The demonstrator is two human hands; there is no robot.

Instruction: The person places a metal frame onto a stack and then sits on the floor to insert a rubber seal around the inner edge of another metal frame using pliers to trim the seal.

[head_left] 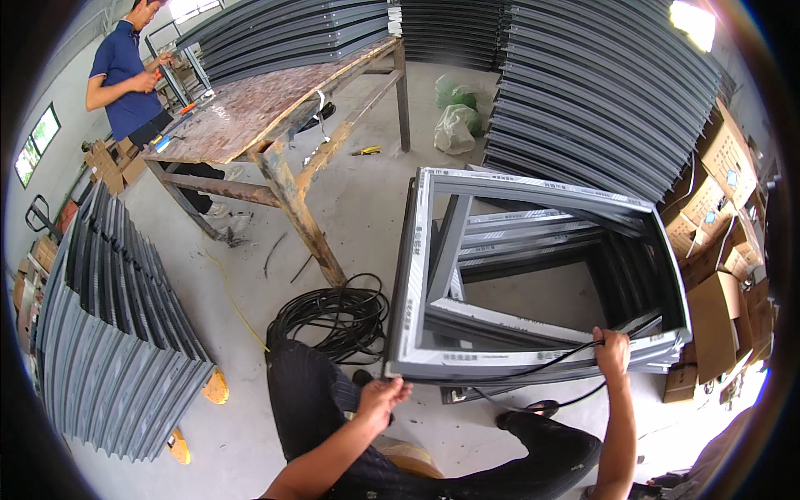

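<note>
In front of me a grey window frame (pixel 406 275) with white printed film rests on a stack of similar frames (pixel 508 243), some turned askew beneath it. A thin black rubber strip (pixel 533 367) runs along the near side of the top frame, and a loose length of it loops down below. My left hand (pixel 383 400) is closed at the frame's near left corner, its fingertips pinching the strip there. My right hand (pixel 613 354) is closed around the strip near the frame's near right part. I sit with my knees apart, facing the stack.
A coil of black strip (pixel 329 321) lies on the floor beside a worn workbench (pixel 242 125). Stacked grey frames stand at left (pixel 125 358) and far right (pixel 600 92). Cardboard boxes (pixel 717 308) line the right. A co-worker in a blue shirt (pixel 125 79) works at the bench.
</note>
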